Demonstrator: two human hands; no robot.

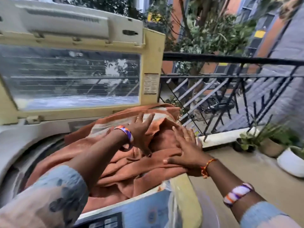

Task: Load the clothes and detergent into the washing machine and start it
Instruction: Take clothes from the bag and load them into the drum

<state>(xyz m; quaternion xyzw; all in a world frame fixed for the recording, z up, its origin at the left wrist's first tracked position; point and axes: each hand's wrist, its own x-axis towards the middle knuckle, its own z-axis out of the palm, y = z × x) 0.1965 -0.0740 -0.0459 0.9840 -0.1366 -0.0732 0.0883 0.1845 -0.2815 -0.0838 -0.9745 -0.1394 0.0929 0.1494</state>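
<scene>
Both hands lie flat with fingers spread, pressing down on a rust-orange cloth [115, 163] rather than gripping it. The left hand [141, 129] rests on the upper folds, where a pale striped band runs through the fabric, and the right hand [185, 148] presses the bundle nearer the right rim. Each has a ring on one finger; the left wrist carries a patterned band, the right a red thread and, further up the forearm, another patterned band.

The cloth is heaped in the mouth of a top-loading washing machine [14, 145], piled above the drum opening and spilling over the right edge. The cream lid [151, 46] stands raised behind it, its clear window showing an LG logo upside down. A printed sticker [150, 83] sits on the lid's right frame, too blurred to read. At the near edge is the blue control panel [141, 209], its markings illegible.

The machine stands on a balcony with a concrete floor [246, 175]. A black metal railing [230, 76] runs just to the right, potted plants [266, 142] along its base, with trees and buildings beyond.
</scene>
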